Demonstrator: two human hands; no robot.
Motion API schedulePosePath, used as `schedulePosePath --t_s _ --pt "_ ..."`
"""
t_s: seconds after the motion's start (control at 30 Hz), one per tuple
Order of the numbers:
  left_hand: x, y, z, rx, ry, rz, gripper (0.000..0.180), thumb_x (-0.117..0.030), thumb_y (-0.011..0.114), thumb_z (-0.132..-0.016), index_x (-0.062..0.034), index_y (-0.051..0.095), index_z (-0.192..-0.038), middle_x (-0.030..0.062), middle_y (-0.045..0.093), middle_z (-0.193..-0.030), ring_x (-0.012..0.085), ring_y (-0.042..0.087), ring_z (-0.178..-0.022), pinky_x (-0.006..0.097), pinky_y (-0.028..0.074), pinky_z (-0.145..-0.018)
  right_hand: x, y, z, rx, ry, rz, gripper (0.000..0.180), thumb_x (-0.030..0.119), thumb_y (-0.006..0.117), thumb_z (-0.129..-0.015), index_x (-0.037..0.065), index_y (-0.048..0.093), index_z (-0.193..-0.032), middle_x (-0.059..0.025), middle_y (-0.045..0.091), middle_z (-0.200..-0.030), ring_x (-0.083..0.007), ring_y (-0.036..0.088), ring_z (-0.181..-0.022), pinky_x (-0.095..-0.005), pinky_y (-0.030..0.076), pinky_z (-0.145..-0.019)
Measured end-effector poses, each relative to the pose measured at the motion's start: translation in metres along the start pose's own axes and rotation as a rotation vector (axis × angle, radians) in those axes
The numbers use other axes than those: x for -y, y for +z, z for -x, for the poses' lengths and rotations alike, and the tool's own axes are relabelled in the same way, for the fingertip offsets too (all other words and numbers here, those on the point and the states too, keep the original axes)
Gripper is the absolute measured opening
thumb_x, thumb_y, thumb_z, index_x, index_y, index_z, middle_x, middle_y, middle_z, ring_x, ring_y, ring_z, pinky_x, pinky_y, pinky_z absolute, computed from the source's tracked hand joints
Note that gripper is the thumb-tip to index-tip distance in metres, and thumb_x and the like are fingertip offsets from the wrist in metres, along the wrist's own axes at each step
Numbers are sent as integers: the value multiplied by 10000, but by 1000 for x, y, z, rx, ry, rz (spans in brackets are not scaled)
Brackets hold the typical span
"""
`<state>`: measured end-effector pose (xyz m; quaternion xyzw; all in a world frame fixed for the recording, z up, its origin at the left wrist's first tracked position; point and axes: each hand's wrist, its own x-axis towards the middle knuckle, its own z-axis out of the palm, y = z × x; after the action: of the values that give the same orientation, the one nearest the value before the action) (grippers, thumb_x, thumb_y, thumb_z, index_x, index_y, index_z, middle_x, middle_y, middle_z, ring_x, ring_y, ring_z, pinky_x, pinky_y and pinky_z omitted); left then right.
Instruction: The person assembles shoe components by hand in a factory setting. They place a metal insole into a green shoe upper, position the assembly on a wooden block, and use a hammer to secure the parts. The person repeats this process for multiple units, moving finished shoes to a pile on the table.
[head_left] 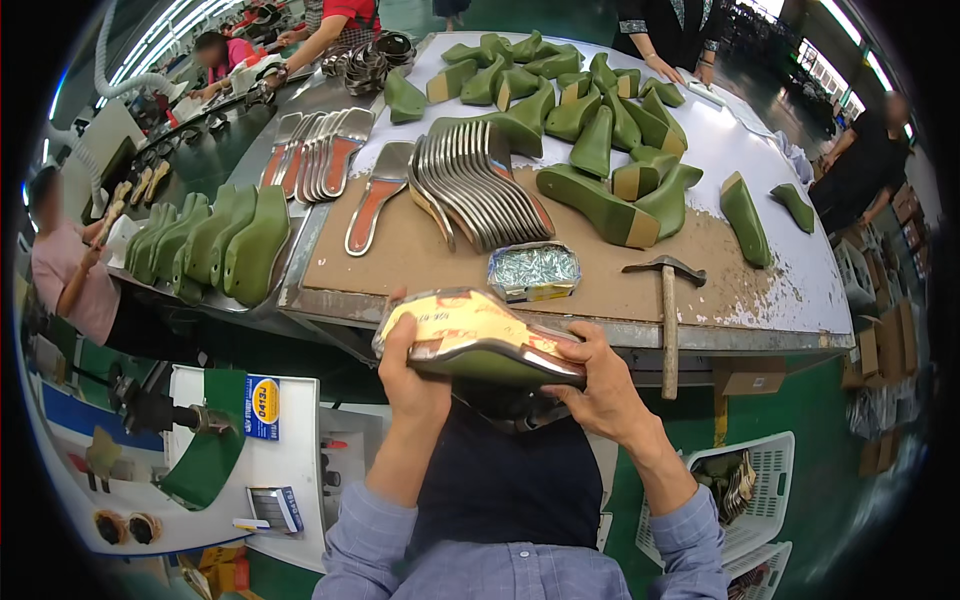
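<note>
- As I look down from my remote seat, two bare hands hold one green shoe last (495, 366) on the near side of the nail box (545, 293), my landmark.
- The left hand (412, 390) is clamped on the last's left end, the right hand (612, 390) on its right end, so neither is nearer. Its long axis runs left to right, roughly crosswise to the forearms, dipping slightly at the right.
- Its underside tilts upward, covered by a pale, red-patterned insole (460, 320).
- Right of the nail box lies a hammer (670, 330), its handle overhanging the near edge of the workbench (610, 305).
- Beyond the box and leftward, metallic-edged curved pieces (480, 185) stand in a fanned row.
- Farther past the box, many green lasts (593, 143) lie scattered.
- Farthest beyond it, a person in dark clothing (665, 28) stands across the workbench.
</note>
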<state>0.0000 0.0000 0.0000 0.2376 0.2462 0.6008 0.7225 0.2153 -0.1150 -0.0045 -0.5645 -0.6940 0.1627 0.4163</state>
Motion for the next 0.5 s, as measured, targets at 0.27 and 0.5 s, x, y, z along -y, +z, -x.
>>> schedulePosePath --t_s 0.27,0.5 --pt "-3 -12 26 39 -82 -113 566 -228 578 -1008 -99 356 -1513 197 587 -1352 297 619 -1240 451 524 -1050 -4 -19 2 12 -103 126 663 72 894 -714 74 476 -1228 -253 555 -1303 -453 601 -1135 -478 502 -947" --pt "-9 -32 18 38 -224 -355 568 -153 624 -983 25 420 -1482 180 600 -1289 258 643 -1163 392 528 -1016 4 -4 13 41 106 266 718 91 861 -738 72 470 -1340 -220 568 -1274 -415 608 -1080 -467 500 -929"
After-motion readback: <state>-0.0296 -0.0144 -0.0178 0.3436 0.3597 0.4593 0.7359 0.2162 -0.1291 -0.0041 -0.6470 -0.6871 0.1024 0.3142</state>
